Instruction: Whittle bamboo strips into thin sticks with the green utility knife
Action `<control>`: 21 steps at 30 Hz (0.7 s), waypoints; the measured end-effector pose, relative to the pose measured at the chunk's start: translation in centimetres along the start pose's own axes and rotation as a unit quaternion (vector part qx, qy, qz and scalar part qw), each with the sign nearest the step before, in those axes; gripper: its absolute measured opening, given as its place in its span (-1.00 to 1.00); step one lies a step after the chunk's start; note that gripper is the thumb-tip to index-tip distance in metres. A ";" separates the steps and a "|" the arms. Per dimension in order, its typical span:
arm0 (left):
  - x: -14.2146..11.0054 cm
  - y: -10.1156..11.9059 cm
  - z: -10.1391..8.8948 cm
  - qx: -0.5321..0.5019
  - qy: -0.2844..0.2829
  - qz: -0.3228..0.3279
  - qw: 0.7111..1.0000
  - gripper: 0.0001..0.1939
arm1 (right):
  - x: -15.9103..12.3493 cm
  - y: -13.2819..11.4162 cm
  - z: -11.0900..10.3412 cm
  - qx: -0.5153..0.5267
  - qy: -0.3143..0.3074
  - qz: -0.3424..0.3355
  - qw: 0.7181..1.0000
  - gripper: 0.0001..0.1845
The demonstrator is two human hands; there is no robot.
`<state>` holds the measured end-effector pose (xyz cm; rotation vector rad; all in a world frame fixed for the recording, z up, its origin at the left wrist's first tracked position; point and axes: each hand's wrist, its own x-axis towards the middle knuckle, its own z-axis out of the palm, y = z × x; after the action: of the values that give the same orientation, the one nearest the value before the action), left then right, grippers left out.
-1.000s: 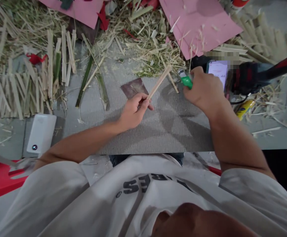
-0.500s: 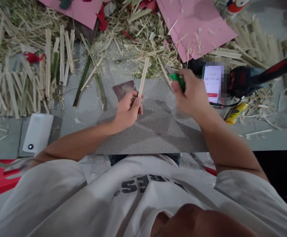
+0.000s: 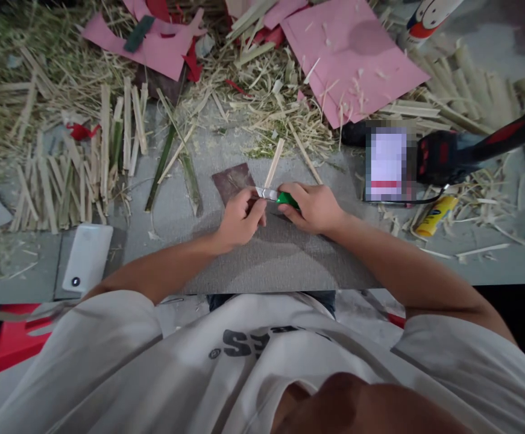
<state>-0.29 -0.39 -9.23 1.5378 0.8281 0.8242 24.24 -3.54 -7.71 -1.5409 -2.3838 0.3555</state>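
My left hand (image 3: 243, 218) is closed round the near end of a pale bamboo strip (image 3: 274, 163), which points away from me. In my right hand (image 3: 315, 208) is a green-handled utility knife (image 3: 287, 199), its metal end pointing left. The blade lies across the strip close to my left thumb; whether it cuts in cannot be seen. Just beyond my left fingers a dark brown square of sandpaper (image 3: 230, 181) rests on the table (image 3: 284, 259). Another thin strip (image 3: 305, 152) lies beyond my right hand.
Cut bamboo strips (image 3: 45, 193) and a white power bank (image 3: 88, 256) are at left. Shavings (image 3: 275, 114) and pink paper (image 3: 352, 54) lie at the back. To the right are a phone (image 3: 386, 163), a black-and-red power tool (image 3: 447, 157) and a yellow glue tube (image 3: 437, 215).
My right hand has come left and nearer with the knife, bringing its blade onto the strip. My left hand keeps its hold, and the strip now sits lower.
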 end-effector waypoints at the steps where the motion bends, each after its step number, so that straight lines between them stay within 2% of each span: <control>1: 0.1 -0.1 0.0 -0.004 0.003 -0.010 1.000 -0.75 | 0.1 -0.1 -0.1 -0.004 -0.025 0.011 1.000 -0.39; 4: 0.5 -0.3 0.2 -0.008 0.017 -0.030 0.999 -0.78 | 0.5 -0.1 -0.4 -0.014 -0.058 0.011 0.998 -0.37; 11: 1.4 -0.7 0.3 0.033 0.059 -0.029 0.997 -0.79 | 1.3 1.1 -0.2 -0.050 -0.017 -0.030 0.998 -0.35; 12: 1.5 -0.7 0.2 0.045 0.051 -0.027 0.997 -0.78 | 1.4 1.2 -0.2 -0.055 -0.018 -0.031 0.998 -0.35; 18: 2.1 -0.6 0.1 0.078 0.070 -0.022 0.994 -0.87 | 1.9 1.2 -0.9 -0.082 -0.023 -0.025 0.996 -0.44; 21: 2.3 -0.3 0.0 0.098 0.075 -0.019 0.992 -0.83 | 2.0 1.2 -1.0 -0.087 -0.013 -0.008 0.996 -0.43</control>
<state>0.83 1.63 -9.39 1.6409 1.0720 0.8577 24.82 -1.22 -7.01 -1.5986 -2.5029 0.1689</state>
